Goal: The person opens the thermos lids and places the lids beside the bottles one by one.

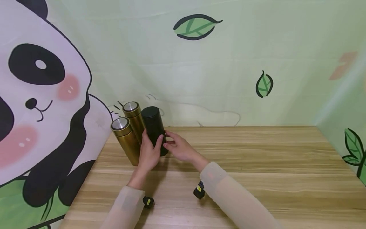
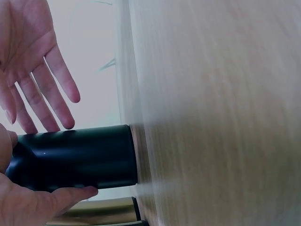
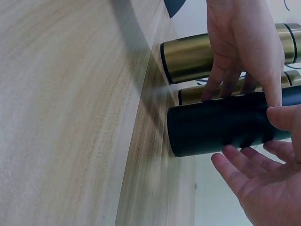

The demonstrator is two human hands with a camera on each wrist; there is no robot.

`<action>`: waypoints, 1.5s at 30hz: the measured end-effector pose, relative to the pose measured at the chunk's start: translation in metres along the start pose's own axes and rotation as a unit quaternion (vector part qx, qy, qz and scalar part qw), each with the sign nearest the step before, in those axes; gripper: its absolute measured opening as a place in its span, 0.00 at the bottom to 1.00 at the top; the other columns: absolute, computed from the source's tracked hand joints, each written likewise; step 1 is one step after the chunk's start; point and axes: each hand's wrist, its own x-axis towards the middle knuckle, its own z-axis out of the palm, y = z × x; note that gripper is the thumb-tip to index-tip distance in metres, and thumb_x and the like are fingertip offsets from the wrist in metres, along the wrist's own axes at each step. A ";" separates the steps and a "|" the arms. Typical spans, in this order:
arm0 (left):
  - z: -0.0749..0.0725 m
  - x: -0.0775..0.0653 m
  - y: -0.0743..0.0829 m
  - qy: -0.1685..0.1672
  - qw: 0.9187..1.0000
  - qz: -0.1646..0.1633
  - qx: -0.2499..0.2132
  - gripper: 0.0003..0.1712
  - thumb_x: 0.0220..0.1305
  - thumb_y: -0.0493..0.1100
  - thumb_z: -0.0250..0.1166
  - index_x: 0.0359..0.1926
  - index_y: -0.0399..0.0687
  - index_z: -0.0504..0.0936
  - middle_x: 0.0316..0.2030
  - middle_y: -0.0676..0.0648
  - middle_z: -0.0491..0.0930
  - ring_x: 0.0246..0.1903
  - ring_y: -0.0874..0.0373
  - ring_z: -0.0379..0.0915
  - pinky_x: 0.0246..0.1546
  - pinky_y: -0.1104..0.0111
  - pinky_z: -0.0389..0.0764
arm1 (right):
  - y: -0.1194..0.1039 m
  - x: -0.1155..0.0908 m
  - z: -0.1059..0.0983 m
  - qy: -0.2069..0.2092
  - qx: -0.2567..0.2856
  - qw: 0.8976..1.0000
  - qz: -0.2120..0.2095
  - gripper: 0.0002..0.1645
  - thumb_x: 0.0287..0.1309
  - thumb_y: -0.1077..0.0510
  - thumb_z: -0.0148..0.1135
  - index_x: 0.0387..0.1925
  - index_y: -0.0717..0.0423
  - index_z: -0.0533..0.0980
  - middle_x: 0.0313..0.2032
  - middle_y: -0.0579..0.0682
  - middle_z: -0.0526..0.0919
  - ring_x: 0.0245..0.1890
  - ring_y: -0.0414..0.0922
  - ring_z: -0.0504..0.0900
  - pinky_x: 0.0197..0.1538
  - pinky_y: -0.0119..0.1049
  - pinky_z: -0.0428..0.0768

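The upright, black, metal-looking cylindrical flask [image 1: 152, 123] is clasped by the nearer left hand [image 1: 149, 155] at seven o'clock, the right hand's [image 1: 182, 149] fingers loosely spread at four.

Both arms [image 1: 237, 197] are stretched forward; left hand [image 1: 149, 153] is curved, thumb spread; right hand [image 1: 181, 149] is held fingers near-straight.

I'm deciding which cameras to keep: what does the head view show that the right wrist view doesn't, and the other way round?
Only the head view shows the panda's face on the backdrop, the silver lid tops of the gold vacuum flasks, and the sleeves with small black devices.

Only the right wrist view shows the rear gold flask's dark base rim.

Both show the left hand gripping the black flask, the right hand beside it, both gold flasks and the wooden tabletop.
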 end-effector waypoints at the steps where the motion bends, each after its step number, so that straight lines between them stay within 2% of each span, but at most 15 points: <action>1: 0.000 0.000 0.000 0.000 1.000 0.000 0.000 0.46 0.77 0.55 0.59 0.80 0.39 0.47 0.71 0.31 0.64 0.70 0.38 0.66 0.72 0.44 0.65 | 0.000 0.000 0.000 -0.001 -0.002 1.000 -0.001 0.37 0.78 0.54 0.53 0.81 0.53 0.53 0.79 0.55 0.60 0.72 0.56 0.73 0.67 0.50 0.77; 16: -0.001 -0.002 0.005 -0.001 1.000 -0.013 0.008 0.47 0.77 0.57 0.59 0.80 0.37 0.47 0.71 0.30 0.64 0.71 0.37 0.65 0.72 0.43 0.66 | -0.001 -0.002 -0.001 -0.007 -0.013 1.000 -0.019 0.37 0.79 0.55 0.52 0.81 0.55 0.52 0.80 0.57 0.57 0.74 0.57 0.70 0.69 0.49 0.75; 25: -0.001 -0.009 0.017 0.005 0.999 -0.026 0.025 0.48 0.75 0.61 0.59 0.79 0.38 0.49 0.71 0.31 0.66 0.70 0.36 0.67 0.70 0.41 0.67 | -0.006 -0.010 -0.003 0.042 -0.026 0.998 -0.029 0.35 0.77 0.57 0.55 0.79 0.57 0.59 0.74 0.59 0.67 0.69 0.60 0.75 0.68 0.50 0.77; 34: 0.003 -0.015 0.030 0.022 0.999 -0.007 0.027 0.44 0.74 0.60 0.61 0.77 0.39 0.55 0.68 0.33 0.71 0.66 0.37 0.71 0.66 0.42 0.71 | -0.008 -0.017 -0.011 0.077 -0.024 0.996 -0.040 0.33 0.73 0.56 0.61 0.75 0.55 0.65 0.67 0.59 0.75 0.61 0.56 0.81 0.62 0.48 0.82; 45: 0.008 -0.024 0.045 0.021 1.000 0.010 0.021 0.42 0.72 0.59 0.65 0.74 0.41 0.59 0.67 0.35 0.73 0.62 0.38 0.75 0.63 0.42 0.74 | -0.007 -0.021 -0.023 0.103 -0.029 0.993 -0.052 0.32 0.67 0.56 0.69 0.70 0.52 0.72 0.55 0.58 0.82 0.51 0.54 0.87 0.51 0.44 0.86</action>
